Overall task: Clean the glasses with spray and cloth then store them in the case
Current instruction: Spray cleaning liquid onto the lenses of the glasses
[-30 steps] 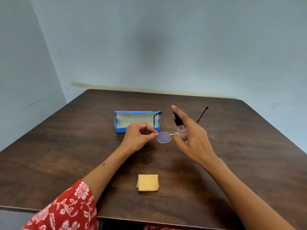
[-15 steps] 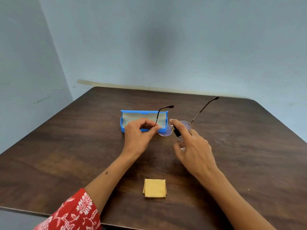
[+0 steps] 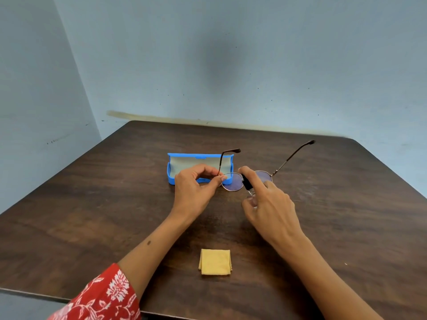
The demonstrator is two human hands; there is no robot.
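Observation:
My left hand (image 3: 196,190) pinches the left hinge of thin metal-framed glasses (image 3: 233,183), held above the table with both temples open and pointing away. My right hand (image 3: 270,209) grips a small clear spray bottle (image 3: 247,187) with a black nozzle; its index finger lies on top of the nozzle, which points at the lenses. The open blue case (image 3: 198,162), with a pale lining, sits just behind my left hand. A folded yellow cloth (image 3: 215,262) lies flat near the front edge, between my forearms.
Everything rests on a dark wooden table (image 3: 92,215) pushed into a corner of pale blue walls. Its front edge runs along the bottom of the view, and its right edge slants down at the far right.
The spray bottle has dropped from an upright pose beside the glasses to a tilt with its nozzle against the lenses. The view has shifted slightly; my left hand's pinch is unchanged.

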